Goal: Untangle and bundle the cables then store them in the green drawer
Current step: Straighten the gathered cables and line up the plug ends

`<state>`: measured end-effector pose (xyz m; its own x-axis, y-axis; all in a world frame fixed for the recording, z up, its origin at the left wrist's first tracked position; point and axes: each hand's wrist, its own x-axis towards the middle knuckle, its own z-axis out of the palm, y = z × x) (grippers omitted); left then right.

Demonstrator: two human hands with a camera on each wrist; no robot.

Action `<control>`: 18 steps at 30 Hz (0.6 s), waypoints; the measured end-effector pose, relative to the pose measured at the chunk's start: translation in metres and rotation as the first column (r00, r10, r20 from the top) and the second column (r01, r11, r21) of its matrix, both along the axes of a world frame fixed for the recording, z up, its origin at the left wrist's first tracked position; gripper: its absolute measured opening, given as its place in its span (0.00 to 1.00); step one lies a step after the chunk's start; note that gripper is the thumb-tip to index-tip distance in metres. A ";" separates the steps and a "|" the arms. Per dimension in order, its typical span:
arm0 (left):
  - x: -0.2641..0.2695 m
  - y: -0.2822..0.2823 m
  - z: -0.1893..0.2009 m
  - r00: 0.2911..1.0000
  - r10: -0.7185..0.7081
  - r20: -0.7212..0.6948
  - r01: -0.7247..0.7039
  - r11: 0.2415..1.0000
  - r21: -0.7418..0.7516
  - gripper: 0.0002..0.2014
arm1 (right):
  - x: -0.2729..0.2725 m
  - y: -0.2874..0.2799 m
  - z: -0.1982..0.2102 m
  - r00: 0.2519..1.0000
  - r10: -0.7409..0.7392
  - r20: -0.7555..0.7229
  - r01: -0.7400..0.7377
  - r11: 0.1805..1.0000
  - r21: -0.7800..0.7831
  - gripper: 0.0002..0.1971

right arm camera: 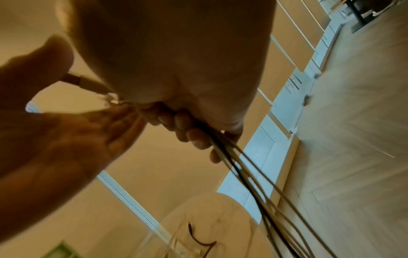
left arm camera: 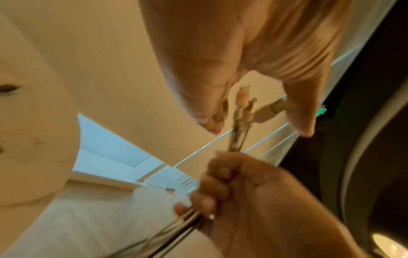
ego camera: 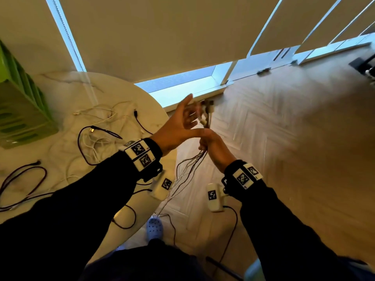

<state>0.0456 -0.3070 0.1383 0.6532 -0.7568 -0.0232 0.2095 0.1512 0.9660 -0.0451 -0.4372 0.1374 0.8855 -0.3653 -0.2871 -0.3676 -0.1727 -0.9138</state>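
Observation:
A bunch of several thin white and dark cables (ego camera: pixel 190 163) hangs down from my right hand (ego camera: pixel 207 141), which grips it in a fist over the floor beside the table. The same grip shows in the right wrist view, fingers (right arm camera: pixel 187 129) curled round the strands (right arm camera: pixel 253 174). The plug ends (ego camera: pixel 207 110) stick up above the fist. My left hand (ego camera: pixel 192 116) is spread beside those plugs, with the USB plugs (left arm camera: pixel 245 104) between its fingers (left arm camera: pixel 209 108) and thumb. The green drawer unit (ego camera: pixel 20 110) stands at the table's far left.
Loose white and black cables (ego camera: pixel 95 138) lie tangled on the round marble table (ego camera: pixel 67 86), with another dark cable (ego camera: pixel 24 179) near its left edge. Wood floor (ego camera: pixel 284 138) spreads to the right, window blinds hang behind, and my foot in a pale shoe (ego camera: pixel 154 228) is below.

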 end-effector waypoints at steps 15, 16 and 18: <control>-0.041 -0.050 -0.075 0.919 -0.236 0.315 0.015 0.821 0.571 0.22 | -0.020 -0.015 0.076 0.948 -0.211 0.239 0.024 0.794 0.607 0.17; -0.049 -0.055 -0.076 0.903 -0.348 0.252 0.122 0.770 0.627 0.29 | -0.016 -0.025 0.076 0.944 -0.250 0.216 0.071 0.792 0.606 0.17; -0.057 -0.059 -0.079 0.838 -0.522 0.158 0.314 0.698 0.644 0.33 | -0.009 -0.043 0.077 0.952 -0.275 0.135 0.153 0.808 0.568 0.18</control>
<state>-0.0113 -0.3660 0.0592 0.3204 -0.8580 -0.4014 -0.2087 -0.4773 0.8536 -0.0545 -0.4804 0.2139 0.8634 -0.3891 -0.3211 -0.1339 0.4370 -0.8894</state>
